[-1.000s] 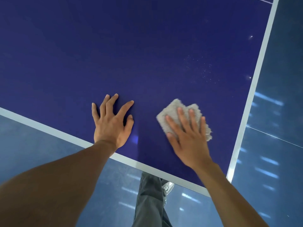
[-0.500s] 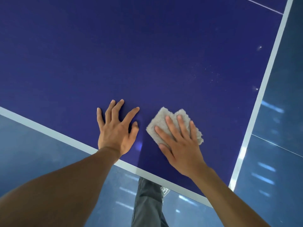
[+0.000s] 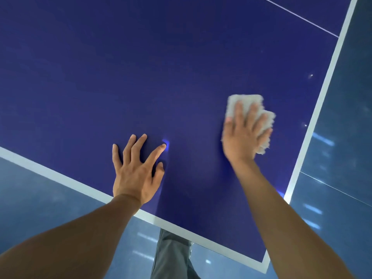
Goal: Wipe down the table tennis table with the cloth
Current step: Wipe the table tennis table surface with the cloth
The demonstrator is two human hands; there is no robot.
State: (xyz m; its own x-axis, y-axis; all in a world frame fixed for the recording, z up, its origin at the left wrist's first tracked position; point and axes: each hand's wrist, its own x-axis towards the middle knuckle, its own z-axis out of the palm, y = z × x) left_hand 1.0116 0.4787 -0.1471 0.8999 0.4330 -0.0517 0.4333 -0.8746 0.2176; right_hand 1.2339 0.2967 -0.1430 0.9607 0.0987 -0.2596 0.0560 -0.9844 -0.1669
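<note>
The dark blue table tennis table (image 3: 141, 77) fills most of the view, with white lines along its near and right edges. A folded grey-white cloth (image 3: 234, 103) lies on it near the right side. My right hand (image 3: 242, 135) presses flat on the cloth with straight fingers, blurred by motion. My left hand (image 3: 136, 172) rests flat on the table surface near the front edge, fingers spread, holding nothing.
The table's corner (image 3: 265, 266) lies at the lower right. A glossy blue-grey floor (image 3: 342, 158) shows beyond the right and near edges. My grey trouser leg (image 3: 171, 256) stands below the near edge. A thin white centre line (image 3: 298, 17) crosses the far right of the table.
My right hand has slid the cloth away from my left hand, to the right and further up the table. My left hand has stayed planted in place.
</note>
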